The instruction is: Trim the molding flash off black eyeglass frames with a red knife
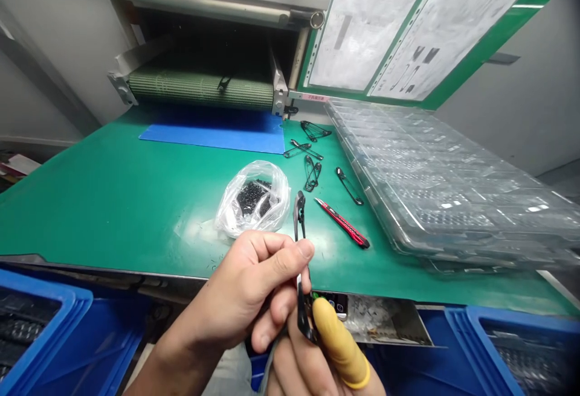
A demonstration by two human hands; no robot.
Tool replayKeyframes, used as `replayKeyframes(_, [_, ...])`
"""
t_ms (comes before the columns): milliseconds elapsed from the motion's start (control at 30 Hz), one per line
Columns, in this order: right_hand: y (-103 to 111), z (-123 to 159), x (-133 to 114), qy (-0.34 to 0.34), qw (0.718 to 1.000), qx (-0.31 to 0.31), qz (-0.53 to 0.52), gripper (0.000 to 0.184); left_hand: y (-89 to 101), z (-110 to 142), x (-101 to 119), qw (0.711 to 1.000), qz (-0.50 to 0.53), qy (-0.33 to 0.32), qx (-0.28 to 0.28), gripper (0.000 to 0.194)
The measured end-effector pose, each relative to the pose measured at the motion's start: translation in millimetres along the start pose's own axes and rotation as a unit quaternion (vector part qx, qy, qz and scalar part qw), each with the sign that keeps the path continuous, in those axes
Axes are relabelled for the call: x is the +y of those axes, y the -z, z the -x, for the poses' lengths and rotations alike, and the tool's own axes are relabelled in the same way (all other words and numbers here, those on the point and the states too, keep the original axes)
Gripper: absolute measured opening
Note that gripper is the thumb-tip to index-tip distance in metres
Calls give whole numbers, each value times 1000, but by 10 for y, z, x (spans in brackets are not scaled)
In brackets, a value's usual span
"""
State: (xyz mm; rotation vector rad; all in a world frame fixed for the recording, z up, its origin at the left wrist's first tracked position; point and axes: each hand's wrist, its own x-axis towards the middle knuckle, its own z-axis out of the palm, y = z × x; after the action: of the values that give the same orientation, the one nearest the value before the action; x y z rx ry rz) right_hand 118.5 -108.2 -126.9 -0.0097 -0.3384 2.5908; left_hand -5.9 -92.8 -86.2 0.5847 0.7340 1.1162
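My left hand (235, 299) and my right hand (317, 354) both pinch a slim black safety-pin-like clip (299, 221) just above the front edge of the green work mat (136, 215). Its lower part is partly hidden by my fingers. A yellow finger cot (339, 341) covers one finger of my right hand. Beyond my hands lie a clear plastic bag of small black parts (251, 200) and a red utility knife (343, 222). Several loose black clips, including one (348, 186) and another (310, 174), rest farther back on the mat.
A stack of clear plastic trays (446, 185) fills the mat's right side. A blue sheet (217, 133) lies at the back, before a green conveyor belt (199, 89) carrying one black clip. Blue crates (40, 323) (512, 338) stand below the front edge.
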Motion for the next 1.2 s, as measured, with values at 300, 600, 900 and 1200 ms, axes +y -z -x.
replayKeyframes(300, [12,-20,41,10,1000,-13,22,61,19,35,34,1000,-11,10,-14,39])
replayKeyframes(600, [29,7,86,39,999,-33,14,59,1,51,32,1000,-13,11,-20,39])
replayKeyframes(900, [-54,-49,25,-5,999,-38,37,62,9,47,5,1000,-8,-4,-11,38])
replayKeyframes(1200, [28,-62,-71,9,998,-32,53,59,154,154,122,980,-163,-54,103,33])
